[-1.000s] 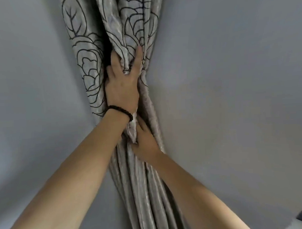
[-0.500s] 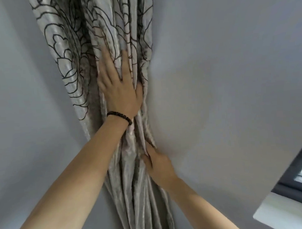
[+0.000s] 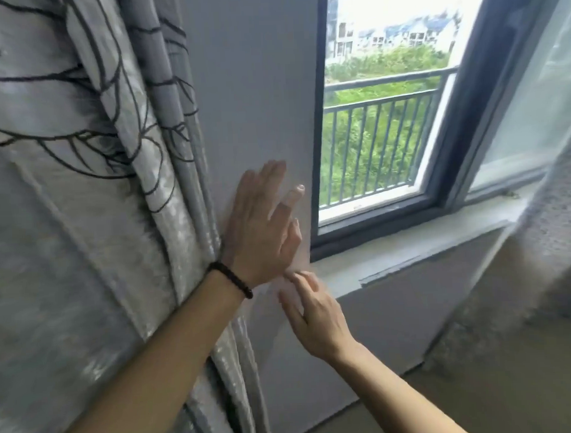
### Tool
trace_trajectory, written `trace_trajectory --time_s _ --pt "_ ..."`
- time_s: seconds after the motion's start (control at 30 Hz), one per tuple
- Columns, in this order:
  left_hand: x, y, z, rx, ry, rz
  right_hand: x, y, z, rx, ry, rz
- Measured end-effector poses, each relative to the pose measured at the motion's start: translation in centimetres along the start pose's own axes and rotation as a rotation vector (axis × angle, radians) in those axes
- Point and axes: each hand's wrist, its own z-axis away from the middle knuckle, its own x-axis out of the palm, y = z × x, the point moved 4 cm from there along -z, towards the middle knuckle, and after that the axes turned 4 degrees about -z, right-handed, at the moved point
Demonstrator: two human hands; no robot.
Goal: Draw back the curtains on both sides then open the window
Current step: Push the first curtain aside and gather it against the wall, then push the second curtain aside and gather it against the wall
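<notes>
Your left hand (image 3: 261,223) is spread flat, fingers apart, over the grey wall (image 3: 257,87) between the gathered curtain (image 3: 92,190) and the window (image 3: 381,122); it grips nothing. A dark bead bracelet (image 3: 231,279) sits on that wrist, right against the curtain's folds. Your right hand (image 3: 316,315) hovers just below the left, fingers loosely extended and blurred, also empty, close to the near end of the sill (image 3: 408,241). The patterned curtain hangs bunched at your left, touching your left forearm. The window lies to the right of both hands, its dark frame shut, with a railing and greenery beyond. A second curtain (image 3: 521,240) hangs blurred at far right.
</notes>
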Motion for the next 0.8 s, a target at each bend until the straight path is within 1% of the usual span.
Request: trace_trajectory --time_s 0.03,0.1,0.2,0.33,0.4,0.5,0.6,0.7,0.8 --pt "1.1 0.8 -0.1 -0.057 -0.017 0.032 -1.6 1.7 0.8 0.061 0.049 0.036" --pt "2.9 2.5 -0.5 -0.166 0.002 0.075 -5.3 4.9 2.3 0.194 0.138 0.098" --pt "4.8 6.1 -1.5 -0.296 0.051 0.27 -11.2 9.3 5.0 0.366 0.282 0.142" --pt "8.8 12.8 -3.0 -0.422 -0.035 0.669 -18.1 14.8 7.4 0.501 0.461 0.16" --pt "12.0 16.0 -3.9 -0.483 -0.105 0.802 -20.8 18.2 8.0 0.529 0.551 0.141" --pt "17.4 20.5 -6.9 -0.481 -0.212 0.851 -24.5 24.3 7.5 0.563 0.634 0.102" --pt "22.6 25.0 -11.9 -0.455 -0.268 0.896 -28.6 30.8 5.7 0.571 0.694 0.04" --pt "27.2 29.7 -18.1 -0.453 -0.318 0.991 -33.7 36.3 3.5 0.619 0.719 0.096" --pt "31.7 34.6 -25.3 -0.406 -0.394 1.084 -40.1 41.3 0.5 0.619 0.768 0.126"
